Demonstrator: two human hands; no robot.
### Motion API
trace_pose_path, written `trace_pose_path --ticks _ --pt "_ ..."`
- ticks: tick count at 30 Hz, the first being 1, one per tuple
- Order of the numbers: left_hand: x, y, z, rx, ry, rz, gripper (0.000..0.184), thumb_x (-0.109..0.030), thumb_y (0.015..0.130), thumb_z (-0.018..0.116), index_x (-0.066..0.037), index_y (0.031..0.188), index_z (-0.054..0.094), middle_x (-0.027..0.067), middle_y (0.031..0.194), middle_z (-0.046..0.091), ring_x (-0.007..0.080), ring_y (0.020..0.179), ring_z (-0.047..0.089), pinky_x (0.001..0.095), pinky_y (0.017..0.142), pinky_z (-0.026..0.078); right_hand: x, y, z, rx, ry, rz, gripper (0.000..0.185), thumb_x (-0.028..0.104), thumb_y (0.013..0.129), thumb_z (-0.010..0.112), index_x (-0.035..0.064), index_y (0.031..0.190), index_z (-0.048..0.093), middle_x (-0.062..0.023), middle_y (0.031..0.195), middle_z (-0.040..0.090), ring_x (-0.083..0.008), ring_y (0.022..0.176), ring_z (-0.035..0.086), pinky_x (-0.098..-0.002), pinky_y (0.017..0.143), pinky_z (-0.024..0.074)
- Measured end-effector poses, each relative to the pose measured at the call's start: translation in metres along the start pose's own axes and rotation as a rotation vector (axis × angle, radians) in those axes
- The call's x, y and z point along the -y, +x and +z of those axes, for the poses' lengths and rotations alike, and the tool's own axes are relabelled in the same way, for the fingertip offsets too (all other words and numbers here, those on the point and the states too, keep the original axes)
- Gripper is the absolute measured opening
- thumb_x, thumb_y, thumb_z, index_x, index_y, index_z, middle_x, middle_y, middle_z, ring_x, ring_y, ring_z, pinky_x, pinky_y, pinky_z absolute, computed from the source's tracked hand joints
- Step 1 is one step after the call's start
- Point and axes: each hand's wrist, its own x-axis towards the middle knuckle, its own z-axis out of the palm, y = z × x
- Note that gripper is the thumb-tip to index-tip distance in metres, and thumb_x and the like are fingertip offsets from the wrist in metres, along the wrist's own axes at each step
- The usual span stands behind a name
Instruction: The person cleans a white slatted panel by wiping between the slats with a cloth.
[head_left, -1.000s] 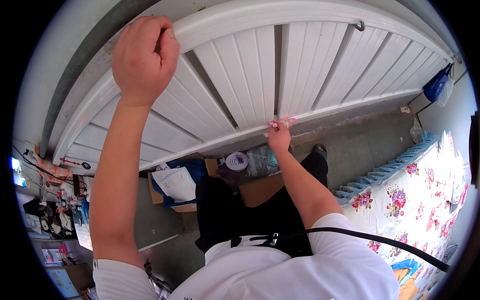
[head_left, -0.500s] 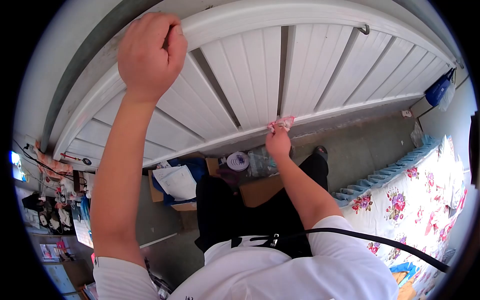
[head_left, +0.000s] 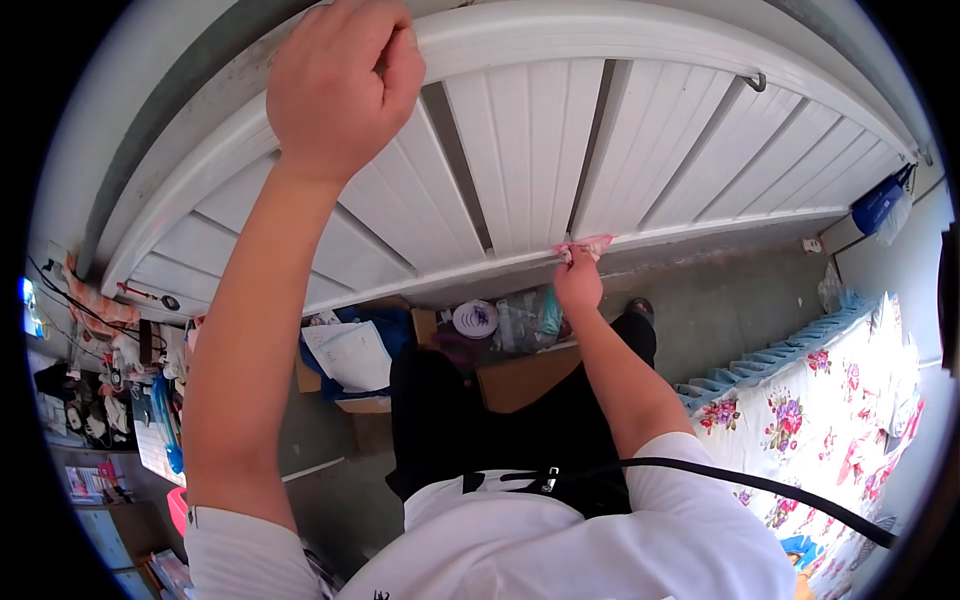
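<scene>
A large white slatted panel [head_left: 520, 150] with a curved top rail, like a headboard, spans the upper view. My left hand [head_left: 345, 95] is closed at the left part of that rail, its fingertips hidden behind the hand. Low on the panel, my right hand [head_left: 578, 284] pinches a pink and white cloth [head_left: 590, 246]. The cloth lies against the bottom rail, just below a dark gap between slats. A metal hook [head_left: 755, 82] hangs on the upper rail, right of both hands.
Below the panel are a cardboard box [head_left: 530, 380], papers [head_left: 350, 355] on blue fabric, and a round white item [head_left: 475, 319]. A flowered cover [head_left: 790, 420] lies right. Cluttered shelves [head_left: 100, 480] stand left. A black cable [head_left: 760, 482] crosses my right side.
The view has shifted, so the panel and both arms appear further right. My right hand and the cloth have slid slightly right along the bottom rail. My left hand stays at the top rail.
</scene>
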Motion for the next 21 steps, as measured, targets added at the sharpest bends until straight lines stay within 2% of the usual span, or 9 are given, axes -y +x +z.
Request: trace_pose_path --ticks 3,7,10,13,15,18,21 --pt "0.000 0.000 -0.001 0.011 0.034 -0.006 0.005 -0.006 0.083 0.063 -0.007 0.087 0.065 0.0038 0.083 0.065 0.0236 0.072 0.059 0.0341 0.067 0.048 0.009 -0.005 0.032 -0.116 -0.012 0.022 0.055 0.018 0.082 0.060 -0.0016 0.132 0.051 -0.0275 0.120 0.058 -0.0442 0.103 0.062 -0.0509 0.087 0.0525" --pt "0.002 0.000 0.001 -0.030 0.006 0.023 0.005 -0.006 0.082 0.063 -0.008 0.087 0.065 0.0037 0.082 0.065 0.0234 0.072 0.059 0.0343 0.067 0.048 0.055 -0.037 0.070 0.010 -0.031 -0.032 0.066 0.020 0.080 0.061 -0.0108 0.136 0.040 -0.0306 0.120 0.054 -0.0452 0.110 0.058 -0.0493 0.093 0.0505" --pt "0.002 -0.001 0.000 -0.032 0.015 0.027 0.005 -0.007 0.082 0.063 -0.008 0.087 0.065 0.0038 0.083 0.065 0.0235 0.072 0.059 0.0345 0.066 0.048 0.059 -0.048 0.082 0.096 -0.020 -0.178 0.062 0.019 0.081 0.061 -0.0062 0.135 0.043 -0.0279 0.121 0.056 -0.0441 0.112 0.057 -0.0493 0.095 0.0495" --pt "0.004 -0.002 -0.001 -0.015 0.018 0.013 0.006 -0.007 0.081 0.064 -0.008 0.087 0.065 0.0044 0.084 0.066 0.0243 0.074 0.060 0.0354 0.067 0.048 0.045 -0.039 0.040 0.212 -0.056 -0.223 0.057 0.019 0.081 0.061 -0.0002 0.133 0.047 -0.0251 0.122 0.057 -0.0434 0.111 0.057 -0.0495 0.095 0.0494" --pt "0.002 -0.002 -0.002 -0.008 0.011 -0.010 0.007 -0.006 0.079 0.064 -0.007 0.086 0.065 0.0057 0.085 0.066 0.0265 0.076 0.061 0.0372 0.069 0.048 0.008 -0.023 0.035 0.060 -0.082 -0.293 0.052 0.019 0.081 0.061 0.0049 0.130 0.050 -0.0227 0.122 0.058 -0.0428 0.109 0.059 -0.0514 0.091 0.0506" --pt "0.002 0.002 -0.002 -0.068 0.071 0.023 0.010 -0.003 0.073 0.062 -0.006 0.082 0.060 0.0137 0.080 0.059 0.0336 0.075 0.058 0.0429 0.069 0.046 0.000 -0.013 0.018 -0.097 -0.124 -0.201 0.048 0.019 0.081 0.061 0.0042 0.126 0.053 -0.0223 0.119 0.059 -0.0427 0.107 0.059 -0.0520 0.089 0.0509" --pt "0.002 0.007 -0.005 -0.069 -0.011 0.024 0.005 -0.003 0.073 0.063 -0.007 0.074 0.060 0.0121 0.075 0.058 0.0332 0.070 0.057 0.0411 0.065 0.046 0.016 -0.023 0.034 -0.126 -0.141 -0.197 0.043 0.017 0.081 0.060 -0.0019 0.118 0.053 -0.0256 0.114 0.059 -0.0446 0.105 0.058 -0.0513 0.090 0.0494"
